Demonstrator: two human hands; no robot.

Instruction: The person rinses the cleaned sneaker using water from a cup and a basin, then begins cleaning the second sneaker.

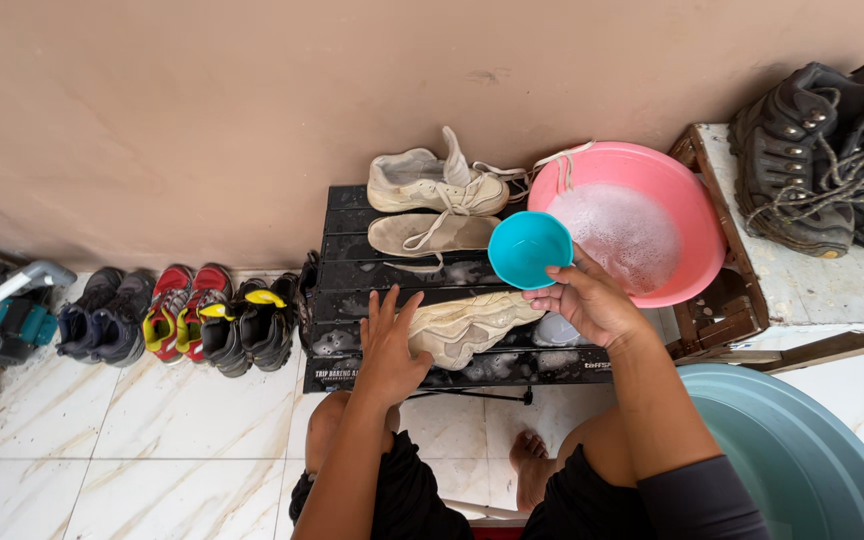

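Right hand point(592, 300) holds teal bowl point(529, 248), left hand point(389, 345) steadies shoe point(467, 325)

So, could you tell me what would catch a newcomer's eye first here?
The pink basin of foamy water at upper right, with the right hand holding a teal bowl beside it. On the black folding table, the left hand rests on a dirty white sneaker.

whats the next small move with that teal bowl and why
Probably tip the teal bowl over the cream shoe. The right hand holds the bowl just above the shoe, beside the pink basin of suds, while the left hand lies flat on the shoe's heel end, steadying it.
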